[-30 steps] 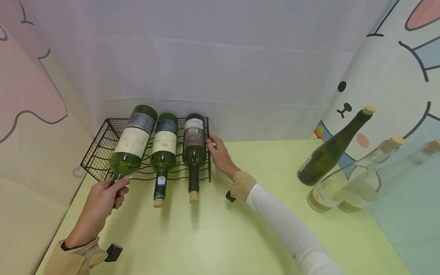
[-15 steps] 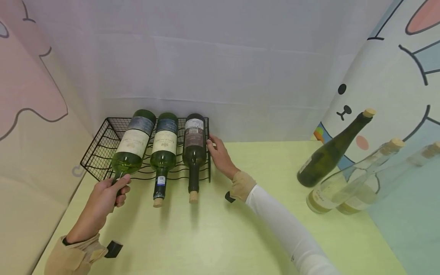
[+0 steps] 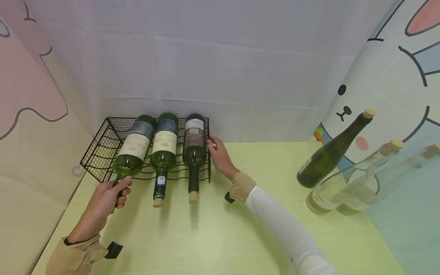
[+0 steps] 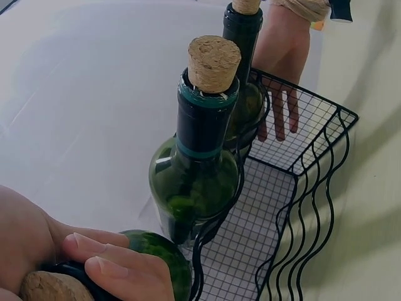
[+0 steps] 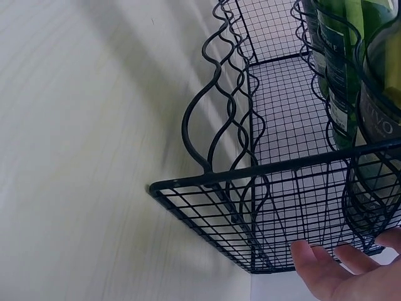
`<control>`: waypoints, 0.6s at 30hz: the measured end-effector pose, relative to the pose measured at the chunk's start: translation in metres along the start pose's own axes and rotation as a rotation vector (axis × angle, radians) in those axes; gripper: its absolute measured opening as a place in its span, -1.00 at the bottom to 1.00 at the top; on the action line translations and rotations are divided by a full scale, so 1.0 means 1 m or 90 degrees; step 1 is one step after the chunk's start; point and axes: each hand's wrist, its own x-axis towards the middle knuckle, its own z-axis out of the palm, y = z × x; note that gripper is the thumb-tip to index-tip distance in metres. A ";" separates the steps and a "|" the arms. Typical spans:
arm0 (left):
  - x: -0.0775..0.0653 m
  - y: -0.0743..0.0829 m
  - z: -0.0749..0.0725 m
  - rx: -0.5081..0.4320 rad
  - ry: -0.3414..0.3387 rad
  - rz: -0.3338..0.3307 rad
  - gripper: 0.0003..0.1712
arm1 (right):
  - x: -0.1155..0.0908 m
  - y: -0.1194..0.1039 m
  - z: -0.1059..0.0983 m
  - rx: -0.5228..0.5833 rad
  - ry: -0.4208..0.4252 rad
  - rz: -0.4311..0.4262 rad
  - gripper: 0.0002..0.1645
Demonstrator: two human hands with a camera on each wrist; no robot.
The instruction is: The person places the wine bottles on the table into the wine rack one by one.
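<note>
My left hand (image 3: pixel 104 200) grips the neck of a green wine bottle (image 3: pixel 135 146) with a cream label. That bottle lies slightly slanted on the black wire rack (image 3: pixel 103 145), its base toward the back wall; its cork (image 4: pixel 55 288) shows below the hand in the left wrist view. Beside it on the rack lie a second green bottle (image 3: pixel 165 141) and a dark bottle (image 3: pixel 194 137), corks toward me. At the rack's right end, my right hand (image 3: pixel 222 159) rests with its fingers (image 4: pixel 292 113) fairly straight against the mesh side.
On the right of the pale table (image 3: pixel 206 236) stand a dark green corked bottle (image 3: pixel 319 164) and two clear corked bottles, one of them the nearer clear bottle (image 3: pixel 321 200). A white cloth (image 3: pixel 220 76) hangs behind the rack.
The bottle in my left hand has come down lower onto the rack, its base dropping nearer the level of the other two. My right hand stays at the rack's end.
</note>
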 end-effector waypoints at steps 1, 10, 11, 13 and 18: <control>0.001 -0.001 0.000 -0.002 -0.001 -0.001 -0.49 | 0.000 0.000 0.000 -0.001 0.001 0.001 -0.30; 0.006 0.001 0.001 0.029 -0.002 -0.004 -0.40 | 0.000 0.001 0.001 -0.002 0.003 0.005 -0.33; 0.007 0.001 0.001 0.027 -0.004 -0.002 -0.40 | 0.000 0.002 0.001 -0.002 0.003 0.005 -0.33; 0.009 0.002 0.001 0.029 -0.006 -0.003 -0.39 | 0.000 0.002 0.001 -0.001 0.005 0.003 -0.33; 0.012 0.004 0.001 0.015 -0.020 0.002 -0.42 | 0.000 0.004 0.001 0.009 0.000 -0.011 -0.29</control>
